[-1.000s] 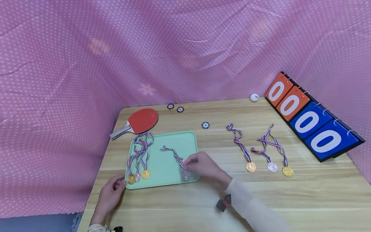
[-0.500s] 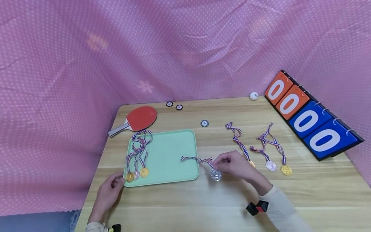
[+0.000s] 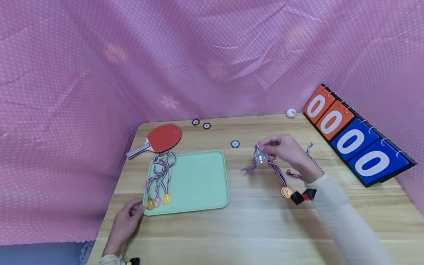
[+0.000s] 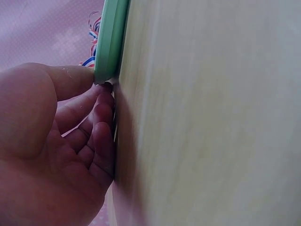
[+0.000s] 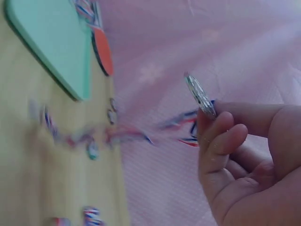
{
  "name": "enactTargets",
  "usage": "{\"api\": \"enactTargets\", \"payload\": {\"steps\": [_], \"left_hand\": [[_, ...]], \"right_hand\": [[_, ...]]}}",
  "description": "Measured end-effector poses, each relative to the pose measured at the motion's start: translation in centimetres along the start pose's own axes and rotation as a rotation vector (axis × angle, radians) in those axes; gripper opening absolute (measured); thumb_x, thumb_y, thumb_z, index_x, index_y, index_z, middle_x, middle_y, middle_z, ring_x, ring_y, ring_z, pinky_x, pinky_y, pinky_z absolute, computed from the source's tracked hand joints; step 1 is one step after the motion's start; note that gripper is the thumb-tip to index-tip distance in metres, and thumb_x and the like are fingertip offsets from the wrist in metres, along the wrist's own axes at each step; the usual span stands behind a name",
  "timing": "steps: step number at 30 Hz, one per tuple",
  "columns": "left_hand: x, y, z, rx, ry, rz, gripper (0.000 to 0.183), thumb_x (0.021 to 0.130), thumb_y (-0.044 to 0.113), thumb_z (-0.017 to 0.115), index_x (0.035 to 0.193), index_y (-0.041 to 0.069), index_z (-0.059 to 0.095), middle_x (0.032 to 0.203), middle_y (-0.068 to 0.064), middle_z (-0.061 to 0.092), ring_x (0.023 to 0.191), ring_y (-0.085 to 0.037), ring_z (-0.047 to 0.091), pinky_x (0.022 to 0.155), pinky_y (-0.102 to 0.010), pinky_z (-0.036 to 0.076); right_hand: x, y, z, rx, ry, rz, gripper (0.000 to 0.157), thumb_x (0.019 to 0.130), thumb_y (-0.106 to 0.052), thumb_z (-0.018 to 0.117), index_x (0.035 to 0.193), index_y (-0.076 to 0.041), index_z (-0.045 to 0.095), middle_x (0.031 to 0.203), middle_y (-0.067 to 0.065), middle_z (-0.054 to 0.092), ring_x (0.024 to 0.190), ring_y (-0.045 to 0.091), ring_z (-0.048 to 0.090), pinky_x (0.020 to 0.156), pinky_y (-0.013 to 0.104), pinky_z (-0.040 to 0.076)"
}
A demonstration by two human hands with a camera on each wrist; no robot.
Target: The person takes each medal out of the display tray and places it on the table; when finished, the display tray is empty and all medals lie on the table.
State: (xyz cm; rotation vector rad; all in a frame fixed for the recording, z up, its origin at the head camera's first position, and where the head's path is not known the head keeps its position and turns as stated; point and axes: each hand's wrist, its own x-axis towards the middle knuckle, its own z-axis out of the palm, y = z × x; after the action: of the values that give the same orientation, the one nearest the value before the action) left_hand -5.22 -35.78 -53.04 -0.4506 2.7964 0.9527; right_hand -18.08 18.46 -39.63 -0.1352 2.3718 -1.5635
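Over the table (image 3: 232, 235), right of the green tray (image 3: 198, 184), the silver medal (image 3: 260, 157) was held up by the right hand (image 3: 281, 149), pinched near where its ribbon (image 3: 254, 161) met the disc. The step appeared to be a carry; the next move probably called for lowering it clear of the bronze-coloured medal (image 3: 286, 191). Half a second earlier, the ribbon's tail had overlapped the tray; now it dangled free, farther back. The left hand (image 3: 126, 222) still pinched the tray's near left corner.
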Motion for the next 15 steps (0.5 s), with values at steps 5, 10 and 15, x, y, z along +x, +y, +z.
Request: {"api": "enactTargets", "payload": {"steps": [5,10,15], "left_hand": [[0.3,-0.1,0.5,-0.012,-0.005,-0.016,0.047,0.099,0.043,0.052,0.136,0.014,0.054,0.106,-0.006,0.063,0.094,-0.016,0.053,0.079,-0.027,0.043],[0.9,-0.1,0.4,-0.014,-0.011,-0.022,0.048,0.099,0.044,0.051,0.137,0.015,0.053,0.106,-0.006,0.062,0.094,-0.017,0.053,0.079,-0.027,0.043],[1.9,-0.1,-0.2,-0.01,-0.009,-0.013,0.049,0.099,0.047,0.05,0.137,0.016,0.053,0.107,-0.006,0.062,0.095,-0.018,0.053,0.079,-0.028,0.043]], "right_hand": [[2.6,-1.2,-0.8,-0.053,0.107,-0.049,0.029,0.091,-0.028,0.068,0.112,-0.008,0.07,0.101,-0.001,0.071,0.08,0.008,0.063,0.07,0.023,0.052],[3.0,1.4,-0.2,-0.053,0.068,-0.055,0.023,0.09,-0.019,0.069,0.108,-0.005,0.07,0.102,0.01,0.072,0.079,0.012,0.064,0.068,0.024,0.053],[2.0,5.2,1.4,-0.107,-0.002,0.026,0.018,0.089,-0.017,0.07,0.103,-0.006,0.072,0.1,0.012,0.071,0.08,0.019,0.063,0.069,0.03,0.054]]}}
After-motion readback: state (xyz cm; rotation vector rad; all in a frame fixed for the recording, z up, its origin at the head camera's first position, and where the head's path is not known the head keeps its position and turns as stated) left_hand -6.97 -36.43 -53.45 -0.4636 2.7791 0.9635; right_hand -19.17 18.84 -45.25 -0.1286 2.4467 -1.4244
